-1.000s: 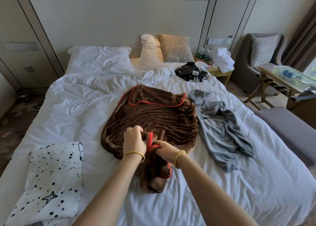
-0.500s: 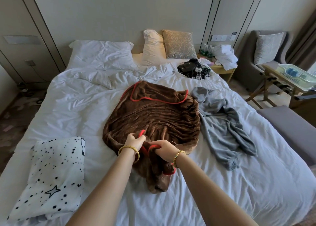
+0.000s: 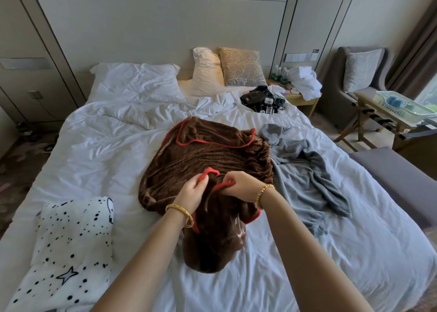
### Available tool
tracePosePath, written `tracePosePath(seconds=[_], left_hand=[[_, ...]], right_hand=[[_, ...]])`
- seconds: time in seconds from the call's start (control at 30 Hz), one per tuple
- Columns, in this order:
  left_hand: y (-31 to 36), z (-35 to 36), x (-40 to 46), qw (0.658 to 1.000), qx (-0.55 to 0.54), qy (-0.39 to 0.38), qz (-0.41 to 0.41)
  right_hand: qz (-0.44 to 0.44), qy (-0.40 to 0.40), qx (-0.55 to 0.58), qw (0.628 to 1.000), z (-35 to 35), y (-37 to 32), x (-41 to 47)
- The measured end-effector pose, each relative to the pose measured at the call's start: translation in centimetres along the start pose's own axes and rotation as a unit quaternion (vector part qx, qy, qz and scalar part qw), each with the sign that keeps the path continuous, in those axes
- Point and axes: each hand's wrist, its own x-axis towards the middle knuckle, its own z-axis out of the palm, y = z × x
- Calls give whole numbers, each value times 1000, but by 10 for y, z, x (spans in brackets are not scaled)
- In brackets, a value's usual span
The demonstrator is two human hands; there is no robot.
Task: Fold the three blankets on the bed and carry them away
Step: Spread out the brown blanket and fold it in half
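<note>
Fingers: both hands pinch the red edge of the brown blanket; left hand and right hand close together.
Brown blanket: bunched mid-bed, its near end hanging toward the person.
Grey blanket: crumpled just right of the brown, touching it.
Spotted blanket: near left corner, apart.

Crumpled red-trimmed brown blanket mid-bed — grey blanket rumpled beside, star-spotted white blanket folded near-left.
</note>
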Motion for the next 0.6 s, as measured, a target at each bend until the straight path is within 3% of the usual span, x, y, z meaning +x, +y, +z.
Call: tracePosePath(seconds=[0.13, 0.23, 0.3, 0.43, 0.47, 0.6], left_hand=[[-5, 17, -6, 991, -115, -73, -6], [-8, 19, -7, 993, -48, -104, -28], [-12, 19, -4, 993, -53, -81, -61], [-18, 24, -1, 977, -161, 26, -138], [-19, 24, -1, 975, -165, 39, -146], [-24, 25, -3, 979, -139, 10, -148]], right_hand=[[8, 46, -11, 999, -7, -4, 4], [33, 79, -52, 995, -1, -4, 5], [62, 105, -30, 992, 9, -1, 4], [113, 256, 50, 959, 34, 1, -4], [116, 251, 66, 959, 39, 1, -5], [128, 108, 173, 971, 49, -5, -7]])
